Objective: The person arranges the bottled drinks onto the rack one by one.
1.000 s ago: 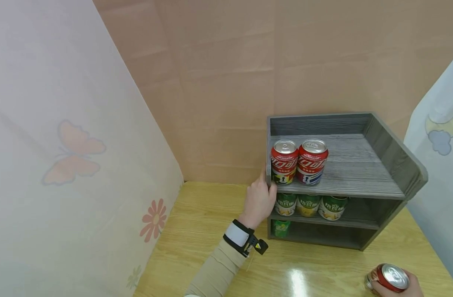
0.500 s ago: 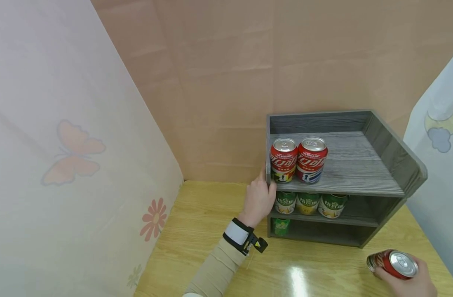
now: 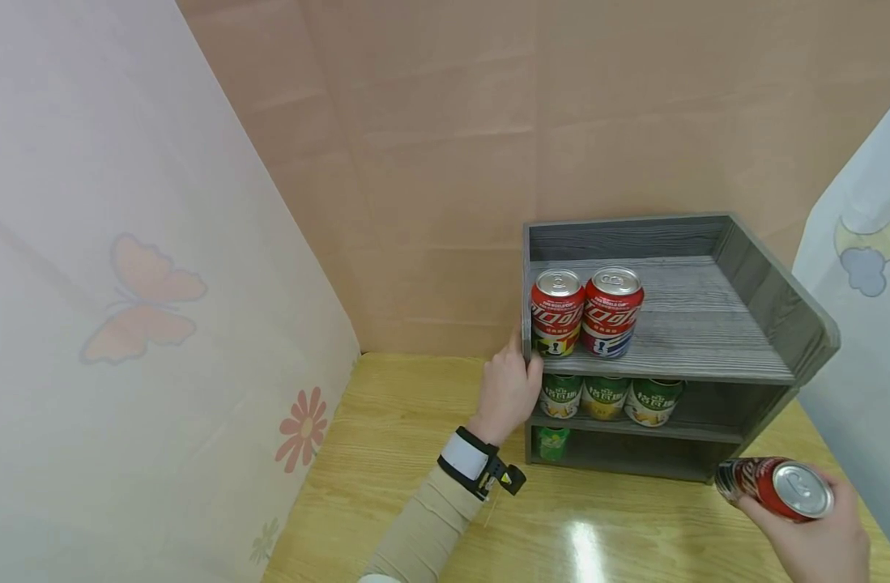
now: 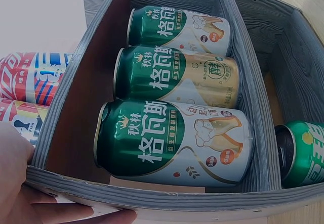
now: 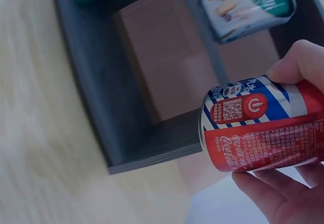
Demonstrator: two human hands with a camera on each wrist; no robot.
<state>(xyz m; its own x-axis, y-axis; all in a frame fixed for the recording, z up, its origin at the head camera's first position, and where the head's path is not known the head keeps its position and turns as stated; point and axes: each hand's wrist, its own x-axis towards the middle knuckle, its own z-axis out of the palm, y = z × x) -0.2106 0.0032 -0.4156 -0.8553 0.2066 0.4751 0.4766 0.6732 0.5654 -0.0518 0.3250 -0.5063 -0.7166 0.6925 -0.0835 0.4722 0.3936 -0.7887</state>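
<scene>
A grey wooden shelf stands on the table. Two red cola cans stand at the left of its top level. Three green cans line the middle level, and one green can sits on the bottom level. My left hand rests against the shelf's left side wall, fingers straight along it, thumb at the front edge. At the lower right my right hand grips a third red cola can, tilted on its side in the air, just off the shelf's right front corner.
The wooden table is bare to the left and in front of the shelf. A butterfly-print curtain closes the left side, a pale printed curtain the right. A pink wall stands right behind the shelf.
My right hand has lifted the red can off the table's near right edge, up towards the shelf's right corner. The left hand has stayed on the shelf's side.
</scene>
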